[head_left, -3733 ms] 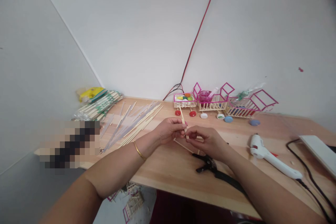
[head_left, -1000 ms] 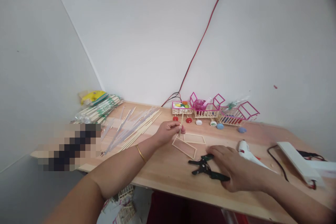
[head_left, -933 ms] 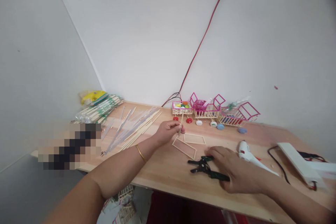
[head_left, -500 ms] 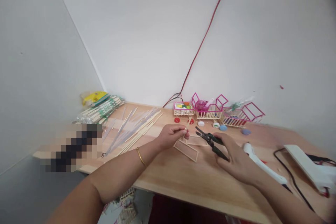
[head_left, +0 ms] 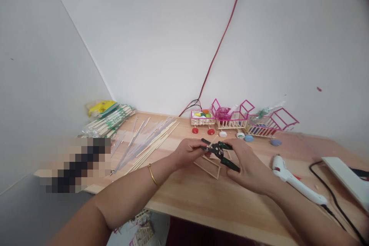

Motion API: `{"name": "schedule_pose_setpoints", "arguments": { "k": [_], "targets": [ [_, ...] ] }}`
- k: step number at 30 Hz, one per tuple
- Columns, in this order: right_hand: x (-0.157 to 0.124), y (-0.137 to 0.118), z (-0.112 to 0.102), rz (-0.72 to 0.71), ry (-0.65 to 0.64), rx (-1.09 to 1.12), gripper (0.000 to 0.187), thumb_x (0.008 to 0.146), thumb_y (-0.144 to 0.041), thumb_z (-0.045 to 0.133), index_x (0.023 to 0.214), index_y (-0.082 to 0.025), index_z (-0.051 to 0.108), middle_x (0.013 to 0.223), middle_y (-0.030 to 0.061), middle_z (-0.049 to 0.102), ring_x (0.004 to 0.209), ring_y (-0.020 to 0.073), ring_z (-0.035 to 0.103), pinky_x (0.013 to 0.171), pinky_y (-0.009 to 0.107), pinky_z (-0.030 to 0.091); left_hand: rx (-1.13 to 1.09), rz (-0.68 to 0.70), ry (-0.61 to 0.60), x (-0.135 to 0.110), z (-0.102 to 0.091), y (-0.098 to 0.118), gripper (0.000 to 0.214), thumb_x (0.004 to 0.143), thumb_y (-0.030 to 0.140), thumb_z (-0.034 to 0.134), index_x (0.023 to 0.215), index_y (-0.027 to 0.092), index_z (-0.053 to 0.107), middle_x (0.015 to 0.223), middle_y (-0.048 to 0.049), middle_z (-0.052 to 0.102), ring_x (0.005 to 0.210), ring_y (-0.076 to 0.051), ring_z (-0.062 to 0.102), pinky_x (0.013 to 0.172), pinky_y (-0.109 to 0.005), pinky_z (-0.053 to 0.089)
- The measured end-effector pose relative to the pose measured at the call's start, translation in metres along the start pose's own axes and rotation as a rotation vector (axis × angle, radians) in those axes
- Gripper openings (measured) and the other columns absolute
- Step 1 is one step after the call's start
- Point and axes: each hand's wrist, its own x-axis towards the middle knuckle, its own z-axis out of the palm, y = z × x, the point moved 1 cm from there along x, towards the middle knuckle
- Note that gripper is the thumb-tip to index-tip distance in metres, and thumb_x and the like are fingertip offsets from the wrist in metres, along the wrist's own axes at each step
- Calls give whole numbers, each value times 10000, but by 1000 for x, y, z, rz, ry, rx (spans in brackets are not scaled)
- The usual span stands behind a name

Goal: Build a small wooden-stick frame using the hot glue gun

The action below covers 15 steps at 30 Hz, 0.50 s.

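My left hand (head_left: 188, 152) pinches a short wooden stick (head_left: 212, 142) above the wooden table (head_left: 201, 196). My right hand (head_left: 248, 163) grips black-and-green pliers (head_left: 220, 153), whose jaws sit at the stick near my left fingertips. Under both hands lie two rectangular stick frames (head_left: 208, 167), flat on the table.
A white glue gun (head_left: 294, 180) with a black cord lies to the right. Pink-and-wood stick carts (head_left: 233, 118) with bottle-cap wheels stand along the back wall. Loose long sticks (head_left: 147, 140) and a packet of chopsticks (head_left: 108, 120) lie at the left. A white panel (head_left: 346, 177) sits far right.
My right hand picked the pliers up from the table and brought them left to the stick held by my left hand. The left hand kept its hold on the stick.
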Motion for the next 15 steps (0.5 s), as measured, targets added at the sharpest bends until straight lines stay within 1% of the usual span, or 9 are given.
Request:
{"name": "schedule_pose_setpoints", "arguments": {
  "k": [5, 11, 15],
  "targets": [
    [0, -1, 1, -8, -10, -2, 554, 641, -202, 550, 1177, -200, 410, 1137, 108, 505, 1076, 266, 461, 913, 422, 368, 69, 14, -19, 0, -1, 1, 272, 840, 323, 473, 832, 142, 675, 799, -75, 665, 762, -143, 602, 721, -212, 426],
    [2, -1, 5, -25, 43, -29, 573, 654, -256, 567, 1203, -194, 414, 1155, 121, 503, 1084, 282, 454, 905, 437, 372, 101, 26, -2, 1, -2, 0, 286, 841, 342, 477, 809, 136, 673, 823, -86, 672, 778, -150, 612, 725, -214, 435],
    [4, 1, 8, -57, 48, -61, 553, 658, -260, 572, 1186, -192, 423, 1151, 127, 499, 1089, 288, 442, 910, 449, 361, 131, 82, 13, 2, -3, -1, 271, 835, 323, 494, 809, 118, 669, 791, -88, 672, 741, -142, 612, 697, -212, 441]
  ]
}}
